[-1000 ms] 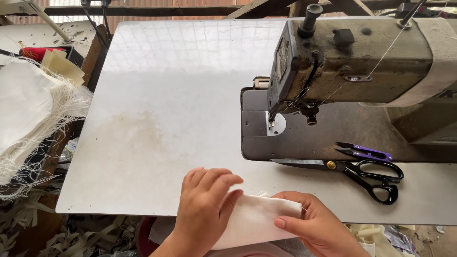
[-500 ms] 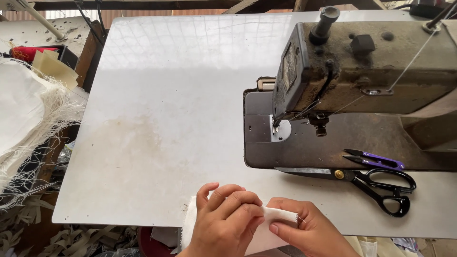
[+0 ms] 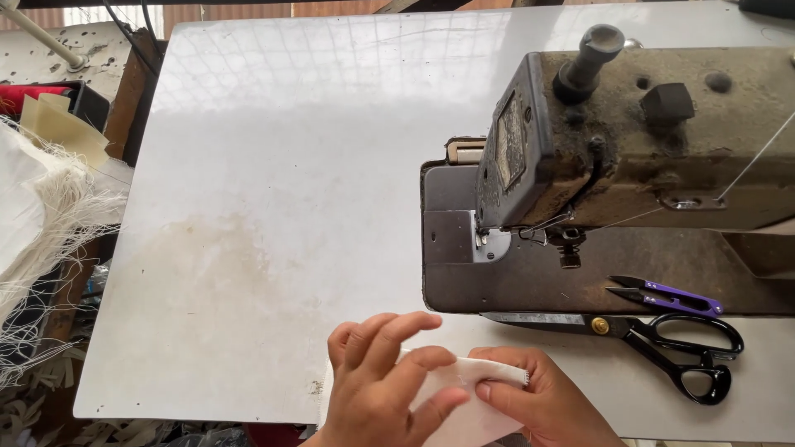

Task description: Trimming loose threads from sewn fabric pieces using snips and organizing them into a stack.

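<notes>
- Head view: my left hand point(image 3: 383, 382) and right hand point(image 3: 542, 399) both pinch a small piece of white fabric point(image 3: 464, 406) at the near edge of the white table point(image 3: 273, 207).
- Left fingers lie curled over the cloth; right thumb and fingers grip its folded edge.
- To fold well, I judge I should keep the edges aligned and the crease flat.
- Beyond sits a worn, dusty sewing machine point(image 3: 629, 157); black scissors point(image 3: 662, 352) and purple thread snips point(image 3: 662, 291) lie near its base.
- Left of the table: frayed white fabric pile point(image 3: 37, 223), a pale yellow sheet point(image 3: 58, 124), a red item, unclear.
- A dark oblong plate on the machine's end face; nothing legible.
</notes>
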